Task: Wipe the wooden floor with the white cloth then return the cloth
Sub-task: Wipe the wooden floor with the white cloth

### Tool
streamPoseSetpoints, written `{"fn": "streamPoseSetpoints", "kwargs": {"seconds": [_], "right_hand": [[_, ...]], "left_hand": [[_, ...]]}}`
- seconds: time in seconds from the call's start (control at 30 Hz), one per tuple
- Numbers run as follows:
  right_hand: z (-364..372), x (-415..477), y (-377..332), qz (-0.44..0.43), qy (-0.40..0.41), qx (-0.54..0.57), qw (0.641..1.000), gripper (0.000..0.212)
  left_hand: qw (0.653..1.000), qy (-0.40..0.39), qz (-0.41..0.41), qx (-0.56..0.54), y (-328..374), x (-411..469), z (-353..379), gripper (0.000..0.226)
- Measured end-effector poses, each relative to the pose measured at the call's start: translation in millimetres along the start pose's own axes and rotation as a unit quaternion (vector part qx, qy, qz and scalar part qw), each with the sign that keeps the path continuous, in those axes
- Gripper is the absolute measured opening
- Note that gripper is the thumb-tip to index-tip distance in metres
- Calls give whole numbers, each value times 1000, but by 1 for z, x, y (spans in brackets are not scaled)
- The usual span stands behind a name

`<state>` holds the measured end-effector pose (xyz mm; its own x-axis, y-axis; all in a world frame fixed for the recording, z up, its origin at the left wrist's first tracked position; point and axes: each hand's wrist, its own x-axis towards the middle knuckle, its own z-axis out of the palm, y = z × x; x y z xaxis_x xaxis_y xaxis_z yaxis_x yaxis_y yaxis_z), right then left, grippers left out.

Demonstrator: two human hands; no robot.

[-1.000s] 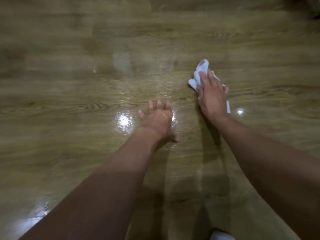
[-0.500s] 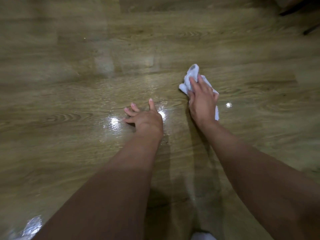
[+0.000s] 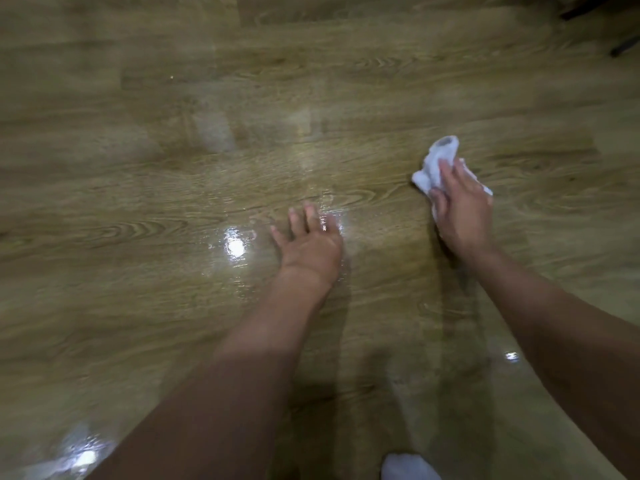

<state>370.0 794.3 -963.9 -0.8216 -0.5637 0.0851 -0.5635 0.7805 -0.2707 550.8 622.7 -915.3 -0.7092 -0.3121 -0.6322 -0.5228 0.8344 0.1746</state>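
R hand (image 3: 464,211) presses bunched white cloth (image 3: 437,160) onto wooden floor (image 3: 138,306), right of centre, fingers together over it. L hand (image 3: 311,245) lies flat mid-floor on a glossy patch, fingers spread.

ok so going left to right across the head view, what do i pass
bright glare on the wooden floor → left hand → white cloth under the right hand → dark object in the top right corner
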Motion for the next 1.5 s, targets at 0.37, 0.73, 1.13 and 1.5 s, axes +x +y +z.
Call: {"fn": "streamPoseSetpoints", "kwargs": {"seconds": [0.37, 0.73, 1.13, 1.5], "right_hand": [[6, -73, -11, -216, -49, -4, 975, 48], [23, -61, -48, -61, 11, 47, 997, 51], [20, 50, -10, 105, 44, -23, 993, 62], [30, 10, -57, -151, -33, 38, 987, 53]], "left_hand": [[998, -55, -15, -21, 48, 15, -6, 124], [986, 35, 37, 157, 68, 22, -30, 51], [980, 33, 152, 128, 26, 53, -40, 100], [971, 161, 162, 73, -3, 52, -17, 103]]}}
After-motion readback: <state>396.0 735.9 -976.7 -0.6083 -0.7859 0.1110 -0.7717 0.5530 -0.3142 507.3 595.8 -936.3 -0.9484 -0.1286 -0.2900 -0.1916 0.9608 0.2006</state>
